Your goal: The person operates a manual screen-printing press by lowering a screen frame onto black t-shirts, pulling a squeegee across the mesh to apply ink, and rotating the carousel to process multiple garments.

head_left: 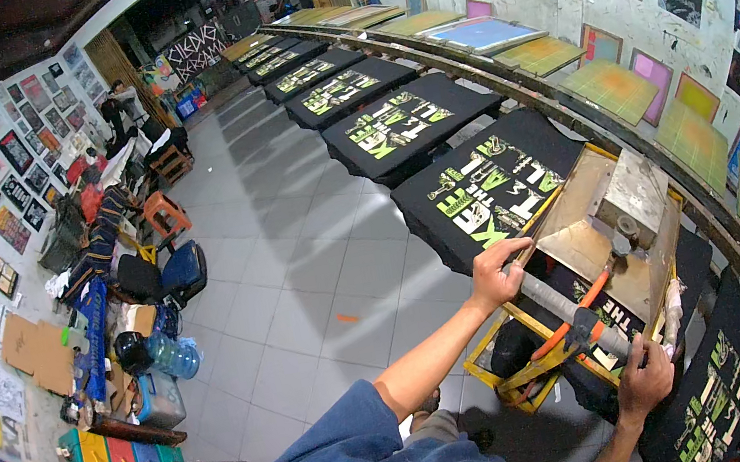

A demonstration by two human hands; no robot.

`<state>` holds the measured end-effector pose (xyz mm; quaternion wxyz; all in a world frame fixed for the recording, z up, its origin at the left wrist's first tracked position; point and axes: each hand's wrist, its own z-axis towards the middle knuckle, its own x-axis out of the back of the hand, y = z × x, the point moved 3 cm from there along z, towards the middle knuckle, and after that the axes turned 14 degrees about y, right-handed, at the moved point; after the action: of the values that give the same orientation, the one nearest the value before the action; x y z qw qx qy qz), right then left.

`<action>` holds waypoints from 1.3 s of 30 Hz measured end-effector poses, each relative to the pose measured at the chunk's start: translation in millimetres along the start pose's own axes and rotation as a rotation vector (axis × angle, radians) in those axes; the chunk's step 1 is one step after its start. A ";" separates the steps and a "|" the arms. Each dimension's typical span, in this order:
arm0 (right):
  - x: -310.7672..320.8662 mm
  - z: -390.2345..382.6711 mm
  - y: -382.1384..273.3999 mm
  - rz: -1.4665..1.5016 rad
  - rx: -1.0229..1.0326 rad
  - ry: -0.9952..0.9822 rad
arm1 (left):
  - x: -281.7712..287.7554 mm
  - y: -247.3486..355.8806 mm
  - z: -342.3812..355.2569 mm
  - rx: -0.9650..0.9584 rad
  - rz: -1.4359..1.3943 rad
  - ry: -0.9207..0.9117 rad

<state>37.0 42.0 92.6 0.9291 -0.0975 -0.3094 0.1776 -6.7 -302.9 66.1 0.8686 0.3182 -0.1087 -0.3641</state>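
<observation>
My left hand [498, 274] is closed around the far end of a grey bar [555, 304], beside the edge of a yellow metal frame [526, 389]. At the near end of the same bar, my right hand [645, 378] is closed too. Two orange-gripped handles [551, 341] cross the bar, with dark wrapping at the joint. Beyond the bar lies a worn metal plate [571, 244] bearing a metal box [637, 198]. This rig covers part of a printed black T-shirt; just past it, another black T-shirt [480, 188] with green and cream print lies flat.
More printed black shirts [410, 121] lie on boards in a row running away. A long rail [555, 107] follows their right side, with stained yellowish boards [620, 88] beyond. At left stand a stool [164, 212], a chair [181, 267], a water bottle [173, 355] and coloured drawers [119, 459].
</observation>
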 end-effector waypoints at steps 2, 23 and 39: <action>0.1 0.2 0.5 0.016 0.009 0.022 | -0.4 0.2 0.7 -0.006 0.014 0.035; 2.0 2.1 5.7 0.048 -0.081 0.006 | -5.8 -16.8 -14.0 0.116 -0.075 0.094; 12.6 12.6 -5.0 0.032 -0.137 -0.044 | -10.5 -21.3 -19.4 0.232 -0.167 0.053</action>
<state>40.1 43.2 110.7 0.9102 -0.1620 -0.3398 0.1729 -18.0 -297.7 38.2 0.7951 0.4339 -0.1003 -0.4116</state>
